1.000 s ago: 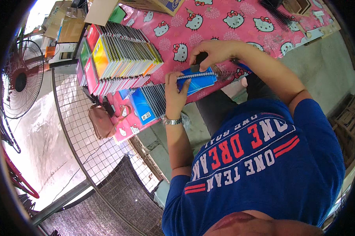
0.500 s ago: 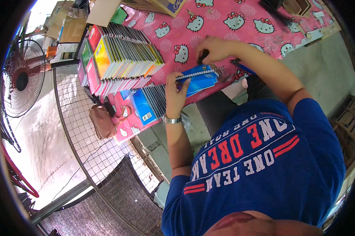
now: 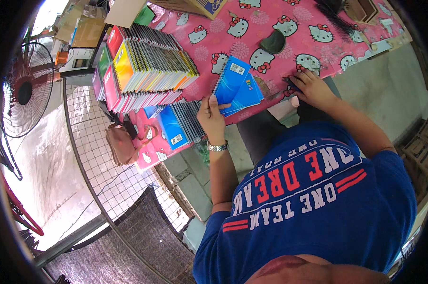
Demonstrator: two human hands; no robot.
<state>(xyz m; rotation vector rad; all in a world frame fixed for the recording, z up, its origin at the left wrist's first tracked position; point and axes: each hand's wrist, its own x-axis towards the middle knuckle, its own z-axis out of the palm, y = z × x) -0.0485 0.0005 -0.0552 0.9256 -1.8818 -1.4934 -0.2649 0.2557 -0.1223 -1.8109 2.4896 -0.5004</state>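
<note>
My left hand (image 3: 211, 111) grips a blue spiral notebook (image 3: 233, 78) by its lower end, thumb on the cover. The notebook is tilted, its wire binding along the left side. Beneath it, partly covered, lies another blue notebook (image 3: 248, 92) near the table's front edge. My right hand (image 3: 313, 90) is closed over a dark, pliers-like hand tool (image 3: 289, 81) at that edge; most of the tool is hidden under the fingers. Beyond the notebooks, a dark rounded pad-like piece (image 3: 273, 42) rests on the table.
Stacks of colourful spiral notebooks (image 3: 150, 66) stand at the left, with a row of blue notebooks (image 3: 180, 124) nearer me. A brown bag (image 3: 120, 144) lies by the left corner. A cardboard box (image 3: 190, 6) and black wire coils (image 3: 337, 21) occupy the far side of the pink-covered table (image 3: 209, 42).
My right hand has released the dark rounded piece and moved right and nearer, onto the tool. The notebook in my left hand now points away from me, cover showing.
</note>
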